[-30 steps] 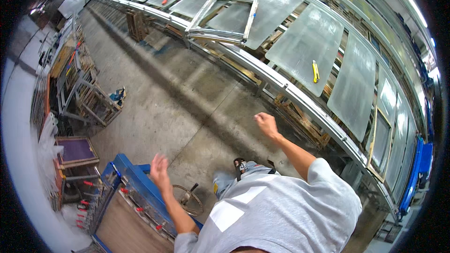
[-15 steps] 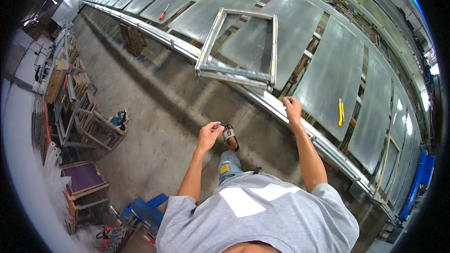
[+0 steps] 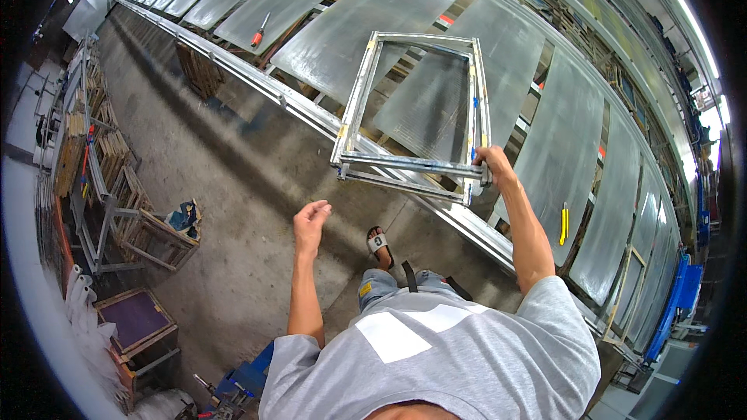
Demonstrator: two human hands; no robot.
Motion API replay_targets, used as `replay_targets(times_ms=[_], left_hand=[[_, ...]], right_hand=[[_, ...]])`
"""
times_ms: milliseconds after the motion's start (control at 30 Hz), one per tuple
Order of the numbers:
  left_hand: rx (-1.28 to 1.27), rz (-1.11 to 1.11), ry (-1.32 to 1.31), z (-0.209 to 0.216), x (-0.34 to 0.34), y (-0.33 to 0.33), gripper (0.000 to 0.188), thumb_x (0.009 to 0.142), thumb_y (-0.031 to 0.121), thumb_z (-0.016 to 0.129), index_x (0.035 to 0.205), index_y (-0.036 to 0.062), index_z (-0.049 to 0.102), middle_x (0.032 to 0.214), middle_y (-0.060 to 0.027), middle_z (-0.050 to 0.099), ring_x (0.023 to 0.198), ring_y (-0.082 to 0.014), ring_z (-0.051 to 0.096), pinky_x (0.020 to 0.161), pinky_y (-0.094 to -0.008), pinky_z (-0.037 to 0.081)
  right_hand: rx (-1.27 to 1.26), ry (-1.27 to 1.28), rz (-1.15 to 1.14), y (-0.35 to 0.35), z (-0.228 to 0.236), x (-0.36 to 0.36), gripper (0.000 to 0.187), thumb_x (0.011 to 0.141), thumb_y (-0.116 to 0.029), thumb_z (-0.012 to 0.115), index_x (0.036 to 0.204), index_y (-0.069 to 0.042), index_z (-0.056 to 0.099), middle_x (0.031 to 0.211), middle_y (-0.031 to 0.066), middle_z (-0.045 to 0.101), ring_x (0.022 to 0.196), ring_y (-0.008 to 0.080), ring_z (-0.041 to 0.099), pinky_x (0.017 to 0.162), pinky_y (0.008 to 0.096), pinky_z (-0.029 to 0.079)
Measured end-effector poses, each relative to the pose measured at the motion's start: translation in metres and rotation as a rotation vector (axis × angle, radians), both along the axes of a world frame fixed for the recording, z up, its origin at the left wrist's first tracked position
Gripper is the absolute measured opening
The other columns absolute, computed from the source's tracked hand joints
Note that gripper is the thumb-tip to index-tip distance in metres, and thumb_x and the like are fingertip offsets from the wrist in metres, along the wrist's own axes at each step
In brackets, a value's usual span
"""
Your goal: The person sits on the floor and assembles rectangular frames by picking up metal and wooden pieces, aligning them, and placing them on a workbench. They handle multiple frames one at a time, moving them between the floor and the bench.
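Note:
Two stained rectangular metal frames [image 3: 359, 101], stacked and slightly out of line, lie on the long metal-topped table. Their near edge sticks out past the table's rail. My right hand [image 3: 493, 163] is closed round the near right corner of the frames, its fingertips partly hidden. Over the floor, left of the frames and apart from them, my left hand [image 3: 311, 222] holds nothing, its fingers loosely bent. A yellow utility knife [image 3: 564, 223] rests on a panel to the right of my right hand. Farther left on the table lies a red-handled screwdriver [image 3: 258, 36].
Pale metal panels [image 3: 334, 39] cover the table with gaps between them, and a metal rail [image 3: 303, 111] runs along its near edge. Wooden frames [image 3: 159, 237] and a rack stand at the left. A blue machine part [image 3: 247, 373] is at the lower left.
My right hand has moved up to the frames and taken hold of their near right corner. The two frames sit more visibly offset. My left hand has shifted left.

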State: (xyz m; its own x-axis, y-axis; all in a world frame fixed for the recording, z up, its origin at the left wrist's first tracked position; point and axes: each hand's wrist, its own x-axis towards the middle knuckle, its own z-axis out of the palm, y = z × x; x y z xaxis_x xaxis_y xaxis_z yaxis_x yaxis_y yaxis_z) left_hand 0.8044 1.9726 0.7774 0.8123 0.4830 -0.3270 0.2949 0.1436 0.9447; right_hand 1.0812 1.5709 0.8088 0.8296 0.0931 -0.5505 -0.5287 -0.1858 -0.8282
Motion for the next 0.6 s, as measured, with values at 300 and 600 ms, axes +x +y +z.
replay_targets(times_ms=[300, 600], left_hand=[[0.217, 0.181, -0.476, 0.165, 0.022, -0.02, 0.04, 0.094, 0.021, 0.064, 0.121, -0.0074, 0.057, 0.121, -0.0171, 0.062, 0.113, -0.0202, 0.059, 0.098, -0.0322, 0.046], [0.124, 0.538, -0.65, 0.282, -0.073, -0.123, 0.02, 0.093, 0.018, 0.063, 0.099, 0.0054, 0.05, 0.076, -0.002, 0.052, 0.054, -0.0084, 0.045, 0.047, -0.0265, 0.039]], right_hand=[[0.268, -0.44, 0.194, 0.082, 0.156, -0.109, 0.035, 0.066, -0.012, 0.064, 0.097, 0.0, 0.055, 0.078, 0.0064, 0.053, 0.066, 0.0162, 0.056, 0.061, 0.0306, 0.049], [0.433, -1.311, 0.856, 0.162, 0.124, -0.34, 0.09, 0.082, -0.03, 0.073, 0.144, 0.01, 0.021, 0.141, 0.0322, 0.034, 0.129, 0.049, 0.036, 0.109, 0.0505, 0.032]])
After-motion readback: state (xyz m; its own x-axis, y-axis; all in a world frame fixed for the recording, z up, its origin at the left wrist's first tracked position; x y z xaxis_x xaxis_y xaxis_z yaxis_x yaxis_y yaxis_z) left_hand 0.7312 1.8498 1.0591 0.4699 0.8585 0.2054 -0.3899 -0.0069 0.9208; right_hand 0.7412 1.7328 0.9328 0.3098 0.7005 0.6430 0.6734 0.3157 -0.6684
